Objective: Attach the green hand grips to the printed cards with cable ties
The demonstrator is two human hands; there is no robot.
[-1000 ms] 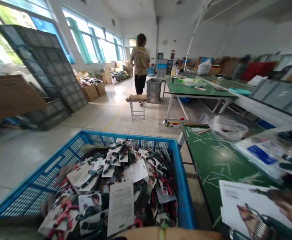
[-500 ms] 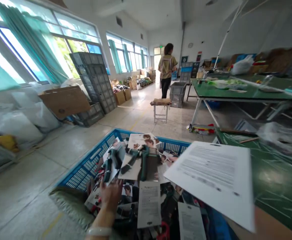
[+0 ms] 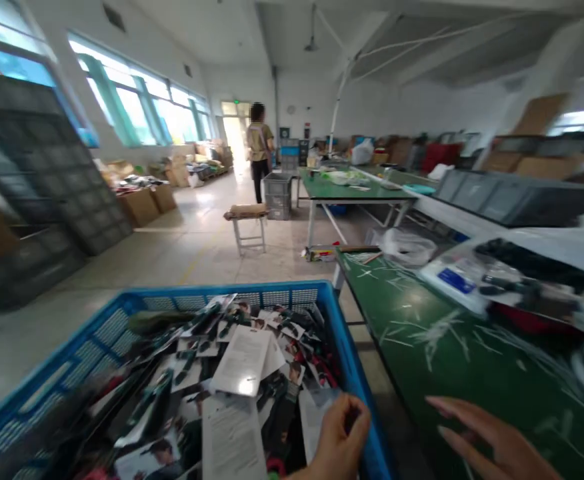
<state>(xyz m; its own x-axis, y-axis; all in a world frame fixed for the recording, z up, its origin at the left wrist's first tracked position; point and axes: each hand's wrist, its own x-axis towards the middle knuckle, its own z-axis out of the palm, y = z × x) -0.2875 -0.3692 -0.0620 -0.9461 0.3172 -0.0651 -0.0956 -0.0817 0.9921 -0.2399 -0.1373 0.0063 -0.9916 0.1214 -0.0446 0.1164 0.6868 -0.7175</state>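
My left hand is over the right side of a blue plastic basket, fingers curled with thumb and fingertips together; what they hold, if anything, I cannot make out. To its right, my right hand reaches over the green table with fingers apart and nothing in them. The basket is heaped with carded items, some with dark green handles. A white printed card lies on top of the heap, and another printed card is nearer to me.
Thin white strips are scattered on the green table, with a white scale-like tray and a plastic bag farther back. Beyond the basket are a stool, a grey crate and a standing person.
The view has swung right. My right hand no longer has the large white card beside it and is over the table. My left hand has left the heap for the basket's right side.
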